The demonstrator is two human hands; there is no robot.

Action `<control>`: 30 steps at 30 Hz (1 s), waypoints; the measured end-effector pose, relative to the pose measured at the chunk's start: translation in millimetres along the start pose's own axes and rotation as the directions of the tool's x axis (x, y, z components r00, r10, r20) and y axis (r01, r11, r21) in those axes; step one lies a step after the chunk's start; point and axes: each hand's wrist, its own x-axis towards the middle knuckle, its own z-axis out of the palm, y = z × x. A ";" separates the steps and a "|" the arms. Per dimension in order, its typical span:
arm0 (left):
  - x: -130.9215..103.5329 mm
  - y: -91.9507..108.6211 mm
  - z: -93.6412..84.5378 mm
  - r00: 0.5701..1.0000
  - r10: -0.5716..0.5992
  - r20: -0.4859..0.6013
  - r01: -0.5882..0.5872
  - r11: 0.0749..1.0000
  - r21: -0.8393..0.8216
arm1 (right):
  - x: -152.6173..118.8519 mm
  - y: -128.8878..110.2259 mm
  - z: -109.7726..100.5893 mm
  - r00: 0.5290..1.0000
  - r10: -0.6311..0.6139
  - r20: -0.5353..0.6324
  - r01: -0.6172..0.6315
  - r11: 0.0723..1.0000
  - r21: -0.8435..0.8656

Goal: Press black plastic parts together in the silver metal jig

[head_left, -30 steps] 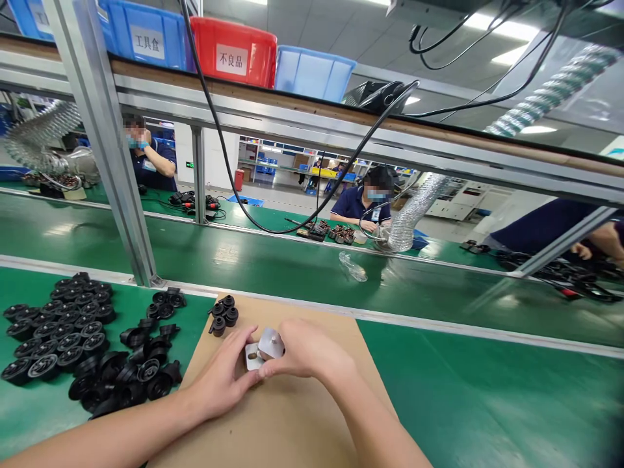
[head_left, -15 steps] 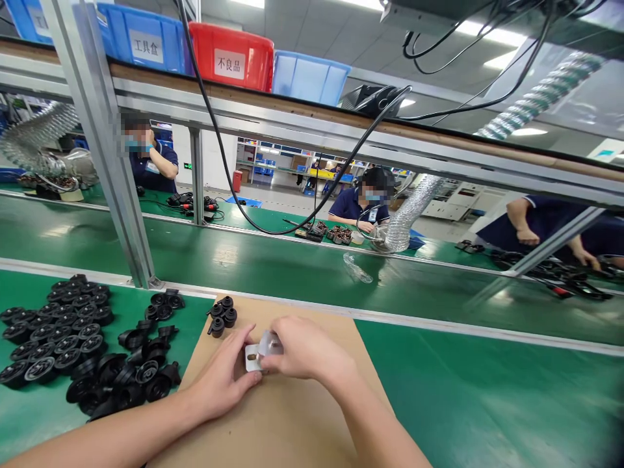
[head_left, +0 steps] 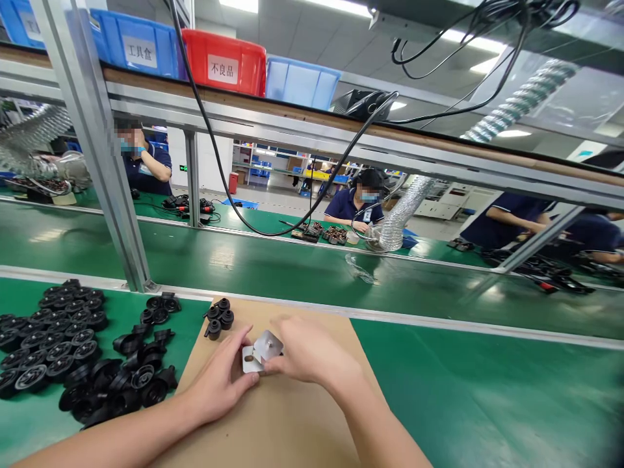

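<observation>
I have both hands over the cardboard sheet [head_left: 292, 422] in front of me, working two small metal plates: my left hand [head_left: 221, 383] pinches the lower plate [head_left: 248, 359], the one with a hole in it, between thumb and fingertips, and my right hand [head_left: 305, 351] is closed on the edge of the upper plate [head_left: 268, 344], which sits tilted and overlapping the lower one. Both plates are off the cardboard, held just above it. As I judge it, the likeliest slip is the upper plate sliding off the lower one, since I grip it only at one edge and it lies at an angle; a little twist from either hand could also cock the two pieces so they do not seat. If one drops it would land on the cardboard, near the small cluster of black caps [head_left: 218, 316] just beyond my fingers, and could knock them. The bigger heap of black caps [head_left: 78, 354] lies well apart on the green mat [head_left: 487, 403] to my left. My right fingertips hide where the plates meet, so I cannot tell whether they are joined or only touching. The stud on the upper plate is too small to make out.
</observation>
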 end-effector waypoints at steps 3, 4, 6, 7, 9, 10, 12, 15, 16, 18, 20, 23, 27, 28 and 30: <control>0.1 -1.0 0.1 1.000 0.002 0.010 -0.002 1.000 -0.003 | 3.1 -1.1 0.9 1.000 0.009 -0.018 -0.010 0.999 -0.035; 0.1 -1.4 0.3 1.000 0.002 0.008 -0.001 1.000 -0.005 | 3.6 -0.7 1.2 0.999 0.031 -0.032 -0.033 0.999 -0.043; 0.0 -2.1 0.7 1.000 0.003 0.003 -0.003 1.000 -0.008 | 3.5 0.8 1.6 0.999 0.016 -0.043 -0.017 1.000 -0.018; 0.0 -2.3 0.9 1.000 0.005 -0.001 -0.005 1.000 -0.009 | 3.2 1.5 1.8 1.000 -0.009 -0.030 0.008 1.000 -0.003; 0.1 -1.9 1.2 1.000 0.010 -0.003 -0.010 1.000 -0.007 | 2.7 1.8 2.3 0.999 -0.040 0.002 0.040 0.999 0.005; 0.3 -1.4 1.2 1.000 0.011 -0.005 -0.011 1.000 -0.006 | 2.8 1.4 2.5 0.999 -0.037 0.013 0.037 0.999 -0.005; 0.9 -0.1 1.1 1.000 0.009 -0.012 -0.009 1.000 -0.009 | 2.7 0.6 3.0 0.999 0.030 0.024 -0.029 0.999 -0.028; 1.5 0.9 0.9 1.000 0.000 -0.012 0.000 1.000 -0.017 | 0.9 0.8 2.8 0.999 0.045 0.028 -0.045 0.999 0.003; 1.4 0.7 1.0 1.000 -0.001 -0.007 0.001 1.000 -0.020 | 0.2 0.9 2.4 0.999 0.010 0.033 -0.011 1.000 0.015; 0.9 -0.7 1.3 1.000 0.006 -0.005 -0.006 1.000 -0.020 | -0.4 -0.4 1.8 0.998 -0.059 0.033 0.059 0.998 0.019; 0.3 -2.5 1.7 1.000 0.019 -0.017 -0.020 1.000 -0.011 | 0.0 -3.1 1.6 0.999 -0.043 0.033 0.043 0.999 -0.010; 0.0 -3.6 1.9 0.998 0.043 -0.041 -0.042 0.999 0.008 | -1.0 -4.5 2.6 0.999 0.042 0.020 -0.042 0.999 -0.011; 0.4 -1.1 0.9 0.999 0.035 -0.017 -0.035 0.999 0.002 | -4.9 -1.3 3.0 0.994 -0.112 0.012 0.111 0.992 0.063; 0.6 -0.2 0.6 1.000 0.025 -0.006 -0.025 1.000 0.000 | -4.8 -1.9 2.4 0.993 -0.115 0.022 0.114 0.992 0.050; 0.8 1.2 -0.2 1.000 0.009 0.011 -0.009 1.000 -0.005 | -3.9 -4.9 0.1 0.998 -0.040 0.048 0.041 0.999 -0.002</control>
